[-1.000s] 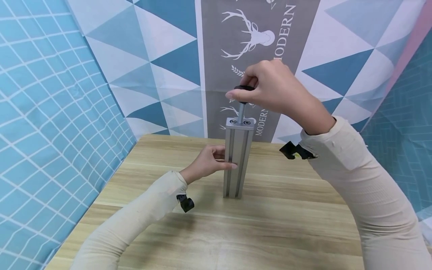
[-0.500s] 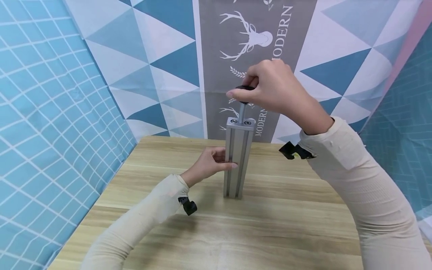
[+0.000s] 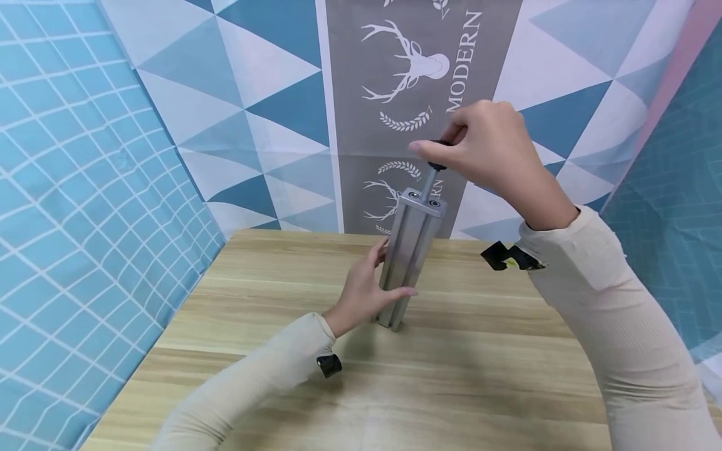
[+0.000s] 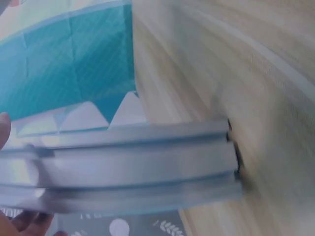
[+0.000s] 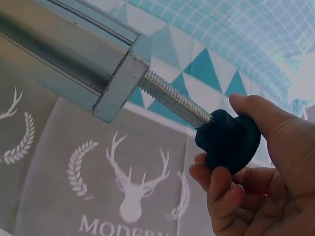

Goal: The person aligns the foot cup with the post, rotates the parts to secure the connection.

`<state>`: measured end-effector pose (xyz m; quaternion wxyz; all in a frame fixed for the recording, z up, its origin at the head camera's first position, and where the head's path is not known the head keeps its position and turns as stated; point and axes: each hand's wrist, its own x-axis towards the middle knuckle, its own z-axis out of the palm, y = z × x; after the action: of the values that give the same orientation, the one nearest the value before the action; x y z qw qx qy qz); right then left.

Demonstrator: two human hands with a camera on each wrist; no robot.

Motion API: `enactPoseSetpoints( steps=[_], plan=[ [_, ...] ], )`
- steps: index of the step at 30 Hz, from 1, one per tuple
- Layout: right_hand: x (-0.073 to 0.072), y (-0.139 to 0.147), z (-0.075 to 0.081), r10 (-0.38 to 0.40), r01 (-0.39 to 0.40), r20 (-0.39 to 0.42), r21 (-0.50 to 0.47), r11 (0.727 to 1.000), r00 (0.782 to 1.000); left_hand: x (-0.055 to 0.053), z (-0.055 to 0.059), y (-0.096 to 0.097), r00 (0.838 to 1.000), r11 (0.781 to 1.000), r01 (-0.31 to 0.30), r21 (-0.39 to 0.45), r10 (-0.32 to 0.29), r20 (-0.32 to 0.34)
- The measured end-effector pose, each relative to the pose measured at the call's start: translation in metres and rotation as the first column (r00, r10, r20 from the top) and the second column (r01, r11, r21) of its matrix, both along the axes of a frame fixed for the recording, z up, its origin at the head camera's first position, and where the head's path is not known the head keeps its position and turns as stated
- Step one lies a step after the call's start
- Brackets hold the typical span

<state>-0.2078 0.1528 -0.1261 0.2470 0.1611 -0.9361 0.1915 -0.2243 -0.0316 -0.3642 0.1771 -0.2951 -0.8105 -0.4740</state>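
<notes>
So it's a light wood-grain desk (image 3: 479,376), with a triangle-patterned backdrop (image 3: 282,100) behind (complete with a stag-printed gray strip (image 3: 351,138), no less) and a blue grid sheet (image 3: 84,188) on the left. The metal bar (image 3: 410,244) leans with its top to the right, lower end down at the desk. The left-hand grip (image 3: 365,293) holds its lower half, thumb across the front; the right-hand grip (image 3: 496,150) pinches the black knob (image 5: 226,140) up top. Bar's silvery, grooved lengthwise, with a flat end plate (image 5: 122,83) and a threaded rod (image 5: 174,98) running to the knob.
</notes>
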Motion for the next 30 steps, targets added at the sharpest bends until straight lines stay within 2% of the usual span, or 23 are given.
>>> enactPoseSetpoints(
  steps=[4, 7, 11, 17, 23, 27, 30],
  plan=[
    [0.001, 0.014, -0.005, -0.057, 0.057, 0.011, -0.031, 0.998, 0.998, 0.004, -0.004, 0.015, 0.996, 0.996, -0.079, -0.044, 0.077, -0.050],
    [0.003, 0.023, -0.008, -0.099, 0.100, 0.021, -0.063, 0.993, 0.995, 0.004, -0.005, 0.027, 0.986, 0.988, -0.142, -0.054, 0.136, -0.102],
    [0.004, 0.038, -0.014, -0.171, 0.175, 0.042, -0.113, 0.978, 0.984, 0.003, -0.005, 0.043, 0.978, 0.983, -0.179, -0.050, 0.173, -0.115],
    [0.003, 0.064, -0.024, -0.269, 0.279, 0.084, -0.156, 0.948, 0.960, -0.002, -0.007, 0.062, 0.981, 0.984, -0.177, -0.031, 0.174, -0.092],
    [0.002, 0.094, -0.036, -0.316, 0.332, 0.113, -0.179, 0.926, 0.942, -0.007, -0.008, 0.077, 0.981, 0.982, -0.181, -0.047, 0.177, -0.078],
    [0.001, 0.117, -0.053, -0.328, 0.359, 0.175, -0.197, 0.912, 0.928, -0.008, -0.011, 0.080, 0.983, 0.981, -0.178, -0.083, 0.173, -0.066],
    [0.000, 0.133, -0.069, -0.327, 0.371, 0.221, -0.199, 0.907, 0.919, -0.009, -0.015, 0.079, 0.987, 0.982, -0.151, -0.110, 0.144, -0.066]
  ],
)
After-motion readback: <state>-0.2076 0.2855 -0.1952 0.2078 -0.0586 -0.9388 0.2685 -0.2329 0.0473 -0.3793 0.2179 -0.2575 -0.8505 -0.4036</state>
